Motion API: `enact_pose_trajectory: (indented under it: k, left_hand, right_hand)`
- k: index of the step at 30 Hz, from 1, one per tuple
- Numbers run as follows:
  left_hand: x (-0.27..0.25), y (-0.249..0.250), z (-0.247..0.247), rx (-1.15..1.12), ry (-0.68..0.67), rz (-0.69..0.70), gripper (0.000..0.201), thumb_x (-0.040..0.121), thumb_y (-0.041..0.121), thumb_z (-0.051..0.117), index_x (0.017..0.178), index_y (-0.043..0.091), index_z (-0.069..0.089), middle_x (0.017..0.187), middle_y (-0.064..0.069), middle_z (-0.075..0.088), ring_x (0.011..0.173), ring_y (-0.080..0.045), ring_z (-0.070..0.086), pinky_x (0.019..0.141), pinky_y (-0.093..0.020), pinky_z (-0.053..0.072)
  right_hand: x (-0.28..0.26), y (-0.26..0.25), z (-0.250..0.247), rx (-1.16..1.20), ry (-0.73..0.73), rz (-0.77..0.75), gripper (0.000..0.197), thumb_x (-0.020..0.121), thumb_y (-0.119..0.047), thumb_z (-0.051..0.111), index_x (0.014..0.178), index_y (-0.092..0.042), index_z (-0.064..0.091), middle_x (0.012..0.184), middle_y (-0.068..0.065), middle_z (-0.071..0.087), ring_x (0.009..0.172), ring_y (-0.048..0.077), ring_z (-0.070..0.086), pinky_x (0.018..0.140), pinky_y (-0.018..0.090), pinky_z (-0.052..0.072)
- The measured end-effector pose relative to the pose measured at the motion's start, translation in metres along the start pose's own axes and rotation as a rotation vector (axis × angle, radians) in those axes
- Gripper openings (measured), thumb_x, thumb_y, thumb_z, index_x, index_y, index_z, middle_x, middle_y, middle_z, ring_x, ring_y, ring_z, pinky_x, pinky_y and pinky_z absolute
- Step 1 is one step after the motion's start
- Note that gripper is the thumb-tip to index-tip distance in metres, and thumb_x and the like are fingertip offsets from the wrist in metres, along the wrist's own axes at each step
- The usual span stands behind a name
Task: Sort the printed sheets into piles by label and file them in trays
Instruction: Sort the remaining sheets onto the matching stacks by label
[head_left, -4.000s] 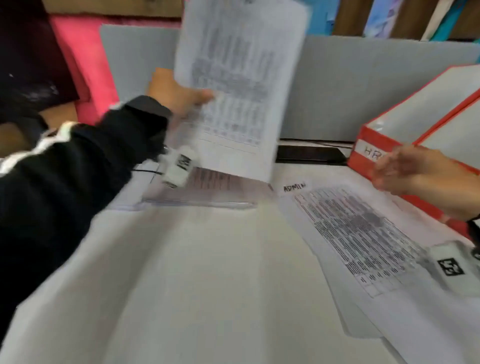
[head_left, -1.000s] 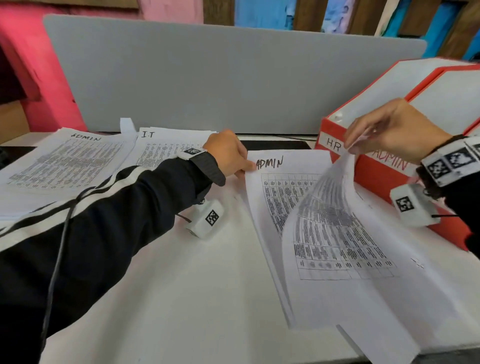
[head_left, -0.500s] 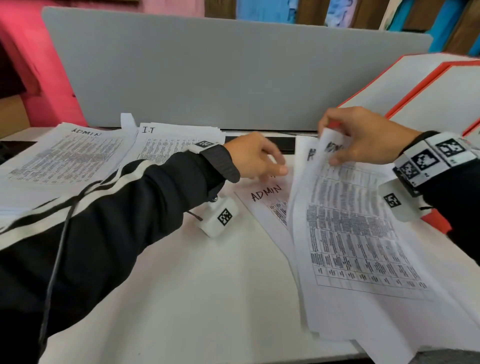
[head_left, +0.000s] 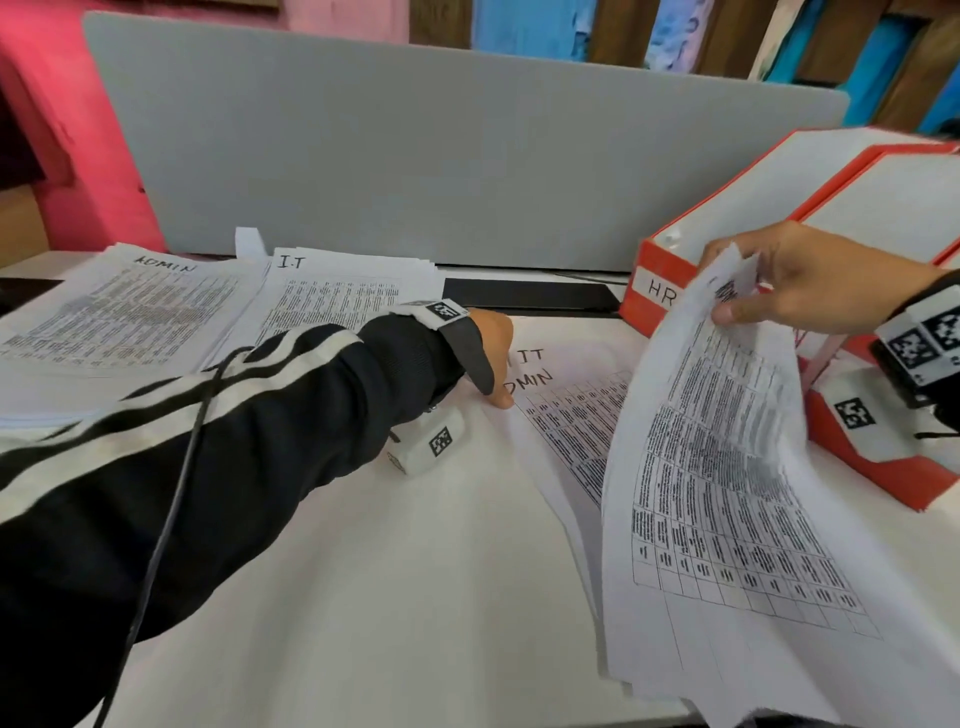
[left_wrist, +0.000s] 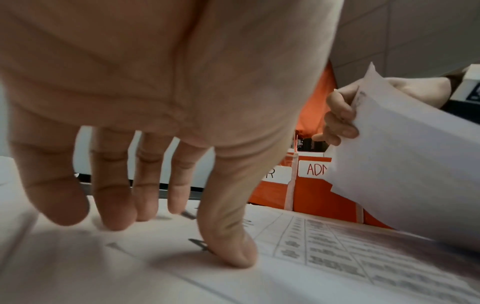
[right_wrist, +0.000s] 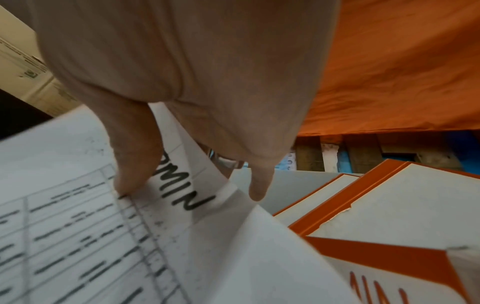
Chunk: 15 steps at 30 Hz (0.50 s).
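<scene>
My left hand (head_left: 496, 364) rests on the unsorted stack (head_left: 571, 421) mid-desk, its straight fingers and thumb (left_wrist: 233, 253) pressing a sheet marked ADMIN; a sheet marked IT shows just behind it. My right hand (head_left: 724, 291) pinches the top edge of lifted sheets (head_left: 727, 509), which curl up off the stack; the front one reads ADMIN (right_wrist: 182, 191) under my thumb. Sorted piles lie at the far left: an ADMIN pile (head_left: 119, 317) and an IT pile (head_left: 337, 296). Red trays (head_left: 644, 265) stand at the right, labelled HR and ADMIN (left_wrist: 315, 169).
A grey partition (head_left: 415, 156) closes off the back of the desk. A flat black object (head_left: 530, 297) lies along its foot between the IT pile and the trays. Bare white desk (head_left: 415, 597) stretches in front of my left arm. A thin cable runs over my left sleeve.
My right hand has swung the lifted sheets up and to the right, uncovering the IT-marked sheet. My left hand has settled onto the ADMIN sheet's corner.
</scene>
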<state>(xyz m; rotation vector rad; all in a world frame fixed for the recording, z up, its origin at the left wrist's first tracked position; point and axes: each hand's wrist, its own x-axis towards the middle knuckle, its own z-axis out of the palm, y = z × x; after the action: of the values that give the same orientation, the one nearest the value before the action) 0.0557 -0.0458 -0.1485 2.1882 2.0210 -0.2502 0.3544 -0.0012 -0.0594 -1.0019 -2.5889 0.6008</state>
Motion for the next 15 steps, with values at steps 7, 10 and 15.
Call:
enact_pose_trajectory:
  k: [7, 10, 15]
  left_hand:
    - [0.004, -0.006, -0.008, -0.018, -0.012, -0.033, 0.034, 0.085, 0.033, 0.079, 0.094, 0.008, 0.059, 0.092, -0.006, 0.052, 0.081, -0.021, 0.050, 0.056, -0.027, 0.040]
    - [0.005, -0.014, -0.012, -0.133, 0.100, -0.034, 0.026, 0.079, 0.028, 0.083, 0.092, 0.009, 0.070, 0.085, -0.007, 0.059, 0.077, -0.023, 0.056, 0.064, -0.028, 0.045]
    - [-0.014, -0.001, -0.043, -0.341, 0.352, 0.158, 0.025, 0.089, 0.032, 0.074, 0.096, 0.008, 0.075, 0.085, -0.010, 0.067, 0.075, -0.022, 0.056, 0.063, -0.025, 0.041]
  right_hand:
    - [0.005, -0.019, 0.009, -0.050, 0.021, 0.066, 0.020, 0.082, -0.014, 0.083, 0.102, -0.018, 0.081, 0.096, -0.008, 0.081, 0.090, 0.010, 0.078, 0.089, 0.036, 0.059]
    - [0.010, -0.018, 0.014, -0.157, 0.034, 0.043, 0.018, 0.086, -0.017, 0.081, 0.104, -0.016, 0.080, 0.101, -0.005, 0.080, 0.096, 0.011, 0.075, 0.095, 0.041, 0.058]
    - [0.027, -0.029, 0.026, -0.348, 0.003, -0.121, 0.028, 0.090, -0.017, 0.078, 0.118, -0.016, 0.075, 0.148, -0.002, 0.052, 0.132, 0.014, 0.050, 0.113, 0.033, 0.036]
